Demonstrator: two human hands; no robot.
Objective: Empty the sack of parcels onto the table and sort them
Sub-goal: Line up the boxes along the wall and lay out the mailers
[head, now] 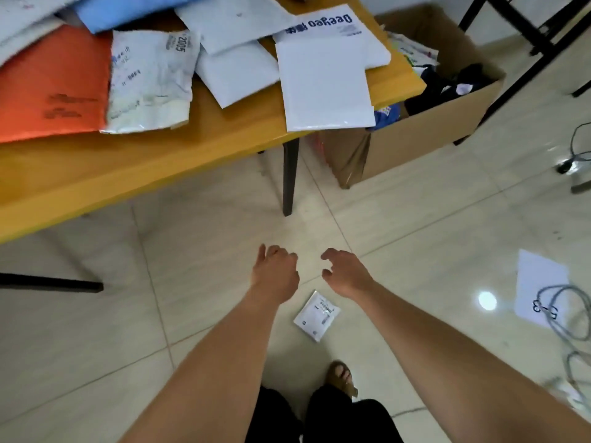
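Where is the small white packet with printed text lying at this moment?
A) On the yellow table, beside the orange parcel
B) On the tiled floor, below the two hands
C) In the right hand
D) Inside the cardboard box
B: the small white packet lies flat on the tiled floor, apart from the table, while the left hand and the right hand hold nothing.

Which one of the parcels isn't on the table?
The small white packet, lying on the floor tiles just below the two hands. All the others, such as the orange mailer and the white padded envelope, lie on the yellow table.
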